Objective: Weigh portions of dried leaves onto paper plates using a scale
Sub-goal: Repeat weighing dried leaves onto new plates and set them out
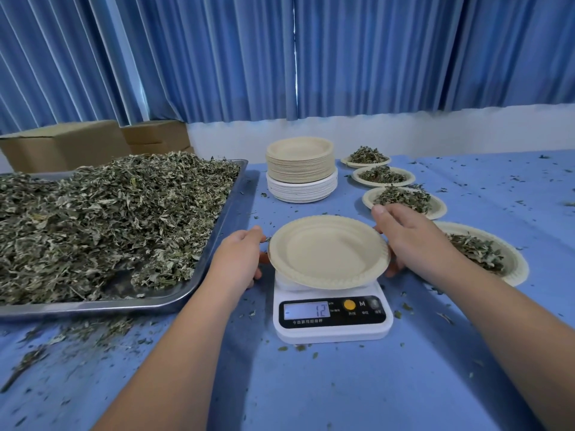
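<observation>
1. An empty paper plate [328,251] is sitting on top of the small white scale [333,318], right in the middle of the table.
2. The plate is round and pale cream, with a wavy, bumpy rim and a smooth flat middle. Nothing is lying in it.
3. It is looking a bit tilted, and it is hiding most of the top of the scale.
4. The left hand [239,259] is holding the plate's rim at 9 o'clock, with the thumb up by the edge and the fingers curling under.
5. The right hand [410,241] is holding the rim at 3 o'clock, with the thumb lying along the top edge and the fingertips peeking out below.
6. The little screen on the scale is showing 12.
7. At 9 o'clock from the scale, a big metal tray [202,265] is holding a tall heap of dried leaves [109,219], grey-green and crumbly.
8. At 12 o'clock, a stack of plates [300,164] is standing, cream ones on top of white ones.
9. From 1 o'clock round to 3 o'clock, four filled plates [516,269] are lying in a row, each with a small pile of leaves.
10. Leaf crumbs are lying all over the blue tablecloth [311,393].
</observation>
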Motion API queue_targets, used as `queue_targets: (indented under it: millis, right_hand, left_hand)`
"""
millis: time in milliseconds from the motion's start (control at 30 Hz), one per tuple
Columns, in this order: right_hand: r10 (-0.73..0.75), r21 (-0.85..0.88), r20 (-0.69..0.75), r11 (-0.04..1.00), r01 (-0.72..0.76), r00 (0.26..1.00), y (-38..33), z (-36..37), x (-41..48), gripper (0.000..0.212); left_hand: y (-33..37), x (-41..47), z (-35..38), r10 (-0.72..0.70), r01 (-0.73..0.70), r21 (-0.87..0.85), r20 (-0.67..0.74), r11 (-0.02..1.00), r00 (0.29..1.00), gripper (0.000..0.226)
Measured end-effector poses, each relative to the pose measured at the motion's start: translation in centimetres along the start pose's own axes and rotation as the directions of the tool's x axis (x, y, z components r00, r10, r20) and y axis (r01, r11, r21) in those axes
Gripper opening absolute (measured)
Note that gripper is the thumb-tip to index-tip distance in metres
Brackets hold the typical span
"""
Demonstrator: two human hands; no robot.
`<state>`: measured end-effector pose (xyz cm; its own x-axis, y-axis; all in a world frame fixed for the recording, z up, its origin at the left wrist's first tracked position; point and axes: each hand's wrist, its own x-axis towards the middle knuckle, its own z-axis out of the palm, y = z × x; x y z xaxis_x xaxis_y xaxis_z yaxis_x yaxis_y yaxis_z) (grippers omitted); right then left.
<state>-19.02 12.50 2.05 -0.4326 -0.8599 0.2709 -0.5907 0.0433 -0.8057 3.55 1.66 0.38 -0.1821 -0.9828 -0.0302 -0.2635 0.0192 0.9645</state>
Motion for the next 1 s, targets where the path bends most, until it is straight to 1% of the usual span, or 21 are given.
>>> queue_targets:
  millis: [133, 233, 433, 533, 633, 733, 833, 933, 1000]
  right_hand:
    - [0.013, 0.032, 0.035, 0.999, -0.014, 0.999, -0.2, 0.0, -0.2, 0.033]
    - [0.037, 0.091, 0.062, 0.995, -0.043, 0.997, -0.4, 0.1, -0.4, 0.033]
    - [0.065, 0.132, 0.069, 0.989, -0.073, 0.996, -0.5, 0.4, -0.4, 0.035]
    - [0.074, 0.123, 0.070, 0.989, -0.082, 0.995, -0.4, 0.4, -0.4, 0.037]
    - [0.085, 0.079, 0.056, 0.993, -0.089, 0.995, -0.2, 0.4, -0.2, 0.045]
    - [0.080, 0.043, 0.037, 0.996, -0.081, 0.996, -0.3, 0.4, -0.1, 0.055]
    - [0.038, -0.006, 0.007, 0.999, -0.038, 0.999, -0.3, 0.3, -0.1, 0.054]
    - [0.005, -0.077, -0.011, 0.997, -0.006, 1.000, -0.2, 0.2, -0.1, 0.051]
    - [-0.006, -0.098, -0.017, 0.995, 0.004, 1.000, -0.1, 0.1, -0.1, 0.051]
  left_hand:
    - [0.1, -0.3, 0.0, -0.004, 0.004, -0.001, -0.002, 1.000, 1.000, 0.026]
    - [0.2, -0.5, 0.0, 0.003, -0.003, 0.000, -0.004, 1.000, 1.000, 0.027]
    - [0.2, -0.6, 0.1, -0.001, 0.001, -0.006, -0.017, 1.000, 1.000, 0.027]
    - [0.2, -0.6, 0.2, 0.002, -0.002, 0.019, -0.022, 1.000, 1.000, 0.026]
    - [0.2, -0.8, 0.2, 0.032, -0.030, 0.045, -0.030, 0.999, 0.999, 0.024]
    - [0.6, -1.4, 0.2, 0.123, -0.117, 0.086, -0.063, 0.989, 0.990, 0.023]
    - [1.4, -2.4, 0.4, 0.243, -0.232, 0.117, -0.092, 0.966, 0.966, 0.020]
    - [2.2, -3.2, -0.2, 0.403, -0.356, 0.264, -0.149, 0.896, 0.903, 0.011]
    - [2.5, -3.1, -1.5, 0.492, -0.388, 0.389, -0.215, 0.836, 0.844, 0.009]
